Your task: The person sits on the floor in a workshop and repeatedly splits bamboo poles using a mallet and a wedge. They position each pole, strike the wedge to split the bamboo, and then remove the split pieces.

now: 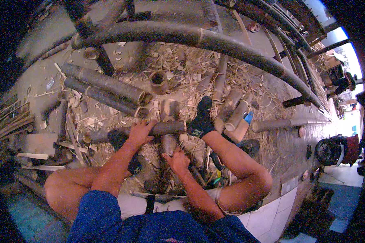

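A short dark bamboo tube [170,127] lies crosswise between my feet, its pale cut end facing right. My left hand [140,133] is closed over its left part. Just below the tube, my right hand [177,160] is closed, its fingers bent by a brownish wooden piece [168,142] that stands under the tube. What the right fingers hold, if anything, is too dim to make out. My dark-shod right foot [202,117] is close to the tube's cut end, and my left foot [117,139] is by its left part.
Two long bamboo tubes [103,83] lie at the left, and a hollow upright piece [158,81] stands ahead. A long bamboo pole [150,32] crosses the far side. Shavings [182,69] litter the floor. A blue-and-tan object [240,128] and more tubes [229,107] lie right of my foot.
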The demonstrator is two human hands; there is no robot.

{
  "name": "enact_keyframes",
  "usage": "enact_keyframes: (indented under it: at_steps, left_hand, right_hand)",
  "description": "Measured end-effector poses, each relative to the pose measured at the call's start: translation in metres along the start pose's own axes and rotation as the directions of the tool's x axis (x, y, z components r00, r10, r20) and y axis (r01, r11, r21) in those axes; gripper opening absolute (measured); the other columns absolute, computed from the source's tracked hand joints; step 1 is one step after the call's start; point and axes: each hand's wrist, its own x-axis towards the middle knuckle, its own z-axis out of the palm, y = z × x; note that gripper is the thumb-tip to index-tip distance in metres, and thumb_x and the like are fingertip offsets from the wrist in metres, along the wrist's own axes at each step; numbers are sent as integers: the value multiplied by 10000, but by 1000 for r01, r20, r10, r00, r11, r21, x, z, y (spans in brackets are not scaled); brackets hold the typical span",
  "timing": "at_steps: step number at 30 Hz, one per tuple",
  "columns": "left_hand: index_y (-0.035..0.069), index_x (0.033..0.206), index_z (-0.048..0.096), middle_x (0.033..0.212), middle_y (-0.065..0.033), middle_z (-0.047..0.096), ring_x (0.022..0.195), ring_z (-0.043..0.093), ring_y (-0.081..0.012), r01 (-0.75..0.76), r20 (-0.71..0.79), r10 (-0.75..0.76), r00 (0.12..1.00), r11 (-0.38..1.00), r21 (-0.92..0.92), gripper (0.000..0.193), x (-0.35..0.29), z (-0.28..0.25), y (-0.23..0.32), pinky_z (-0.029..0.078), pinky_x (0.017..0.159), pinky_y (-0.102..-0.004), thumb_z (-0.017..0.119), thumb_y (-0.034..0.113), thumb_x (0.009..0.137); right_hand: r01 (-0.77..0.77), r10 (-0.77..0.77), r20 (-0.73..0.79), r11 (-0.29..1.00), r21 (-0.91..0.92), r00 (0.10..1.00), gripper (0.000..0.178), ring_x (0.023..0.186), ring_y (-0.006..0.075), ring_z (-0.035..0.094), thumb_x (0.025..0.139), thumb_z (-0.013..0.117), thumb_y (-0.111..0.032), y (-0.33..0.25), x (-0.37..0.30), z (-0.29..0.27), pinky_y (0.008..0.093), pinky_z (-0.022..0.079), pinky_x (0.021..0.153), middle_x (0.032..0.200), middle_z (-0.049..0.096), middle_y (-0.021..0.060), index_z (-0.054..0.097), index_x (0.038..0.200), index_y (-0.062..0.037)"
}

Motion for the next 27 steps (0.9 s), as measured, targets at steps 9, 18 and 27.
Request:
enact_keyframes:
  at_steps: [9,18,27]
  left_hand:
    - [111,1361,486,1236,-162,621,1207,568,-364,101,-2,-101,995,994,38,820,13,5,32,428,986,-595,878,366,688]
    - [151,1381,494,1323,-131,587,1241,548,-340,145,16,-148,989,982,121,789,18,9,35,413,1010,-597,856,376,718]
    - [147,1314,552,1226,-152,643,1173,598,-358,123,-73,-124,990,992,-15,645,19,31,31,423,972,-624,814,271,737]
  right_hand:
    - [62,-63,108,998,13,992,650,883,466,687,890,584,-627,9,52,-75,552,547,782,956,702,270,705,983,5]
    - [-128,-42,-443,930,-345,895,421,810,389,703,897,637,-446,90,227,-173,524,567,750,923,727,169,698,1062,-63]
    - [-92,-43,-275,883,-459,961,326,735,308,670,887,667,-283,131,223,-188,440,560,674,860,689,125,683,1135,-72]
